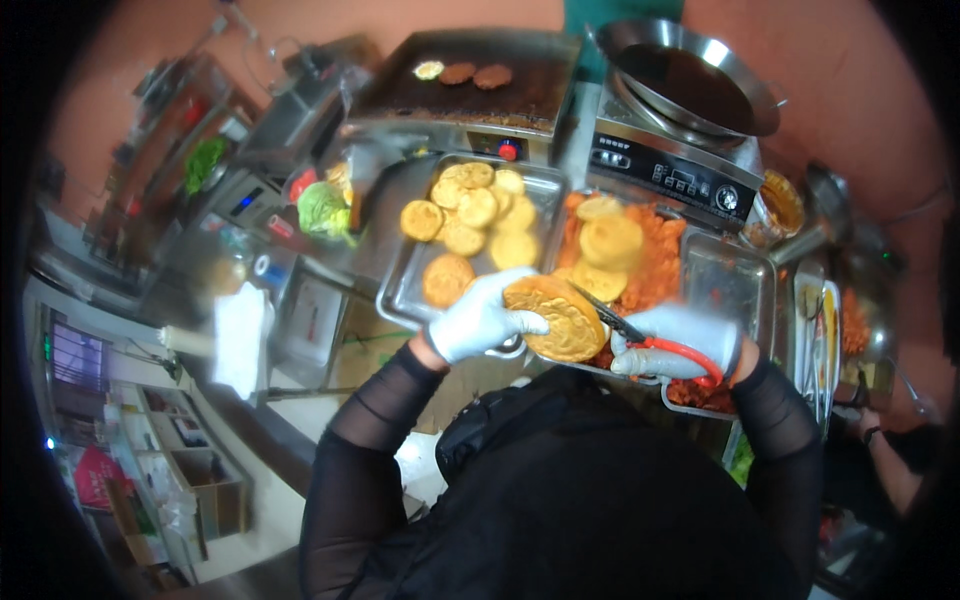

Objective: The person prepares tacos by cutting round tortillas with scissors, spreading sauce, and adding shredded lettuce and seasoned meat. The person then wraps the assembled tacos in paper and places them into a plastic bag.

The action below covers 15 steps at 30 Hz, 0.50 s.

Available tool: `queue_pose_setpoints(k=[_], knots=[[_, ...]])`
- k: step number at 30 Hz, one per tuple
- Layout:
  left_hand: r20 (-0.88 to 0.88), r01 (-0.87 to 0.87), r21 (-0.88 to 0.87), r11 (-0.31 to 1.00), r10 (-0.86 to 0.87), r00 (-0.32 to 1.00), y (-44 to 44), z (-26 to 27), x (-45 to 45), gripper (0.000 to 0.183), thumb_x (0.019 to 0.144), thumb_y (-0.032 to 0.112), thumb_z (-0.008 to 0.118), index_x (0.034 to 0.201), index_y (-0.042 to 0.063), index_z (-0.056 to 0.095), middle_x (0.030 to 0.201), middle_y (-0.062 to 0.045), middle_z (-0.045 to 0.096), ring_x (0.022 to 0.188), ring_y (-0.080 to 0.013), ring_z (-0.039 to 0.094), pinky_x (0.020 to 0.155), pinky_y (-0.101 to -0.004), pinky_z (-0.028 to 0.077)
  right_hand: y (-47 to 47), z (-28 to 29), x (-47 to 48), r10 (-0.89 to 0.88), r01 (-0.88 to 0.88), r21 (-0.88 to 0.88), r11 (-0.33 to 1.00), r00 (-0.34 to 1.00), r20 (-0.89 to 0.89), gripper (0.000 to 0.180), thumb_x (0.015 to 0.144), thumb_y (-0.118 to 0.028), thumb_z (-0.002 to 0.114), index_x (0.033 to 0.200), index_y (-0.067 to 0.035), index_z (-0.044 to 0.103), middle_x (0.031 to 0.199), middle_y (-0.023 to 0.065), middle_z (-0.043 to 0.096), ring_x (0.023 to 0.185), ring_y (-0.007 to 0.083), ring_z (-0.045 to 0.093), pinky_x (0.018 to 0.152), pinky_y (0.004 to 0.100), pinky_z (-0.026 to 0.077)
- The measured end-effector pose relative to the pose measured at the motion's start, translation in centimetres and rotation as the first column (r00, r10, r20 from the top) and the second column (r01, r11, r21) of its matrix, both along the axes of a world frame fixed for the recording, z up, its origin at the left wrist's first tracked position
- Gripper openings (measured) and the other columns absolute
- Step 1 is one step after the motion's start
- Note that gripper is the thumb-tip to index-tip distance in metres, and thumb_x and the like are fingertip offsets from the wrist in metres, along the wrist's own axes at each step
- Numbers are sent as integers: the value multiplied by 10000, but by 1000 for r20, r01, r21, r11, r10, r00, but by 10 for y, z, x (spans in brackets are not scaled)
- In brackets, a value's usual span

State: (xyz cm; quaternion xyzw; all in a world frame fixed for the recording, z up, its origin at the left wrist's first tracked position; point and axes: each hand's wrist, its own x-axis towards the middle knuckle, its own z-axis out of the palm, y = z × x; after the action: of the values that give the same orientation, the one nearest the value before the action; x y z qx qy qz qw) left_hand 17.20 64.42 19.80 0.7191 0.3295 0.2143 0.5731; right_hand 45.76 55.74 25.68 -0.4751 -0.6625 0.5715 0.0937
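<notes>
My left hand (484,315), in a pale glove, grips a round golden flatbread (566,319) by its left side. My right hand (667,341), gloved too, is shut on red-handled scissors (686,354); their dark blades meet the bread's upper right edge. Whether the blades cut into it cannot be told. Several round flatbreads (477,208) lie in a metal tray (390,304) beyond my left hand. To the right, more flatbreads (611,242) rest on reddish-orange food pieces (664,247) in another tray.
A griddle (420,97) with two brown patties and an egg stands at the back. Beside it, a wide metal pan (682,82) of dark liquid sits on an induction cooker (675,180). An open metal tray (727,277) and tongs are at right. Another person's arm (889,457) shows at far right.
</notes>
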Motion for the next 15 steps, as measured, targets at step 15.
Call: queue_pose_setpoints(k=[15], knots=[[-74, 87, 130, 988, -78, 994, 10, 16, -8, 449, 841, 59, 782, 1248, 24, 597, 1089, -103, 709, 1018, -173, 681, 888, -333, 550, -3, -6, -18, -135, 129, -100, 987, 989, -54, 305, 965, -357, 705, 878, -68, 660, 638, 10, 596, 532, 101, 566, 520, 263, 454]])
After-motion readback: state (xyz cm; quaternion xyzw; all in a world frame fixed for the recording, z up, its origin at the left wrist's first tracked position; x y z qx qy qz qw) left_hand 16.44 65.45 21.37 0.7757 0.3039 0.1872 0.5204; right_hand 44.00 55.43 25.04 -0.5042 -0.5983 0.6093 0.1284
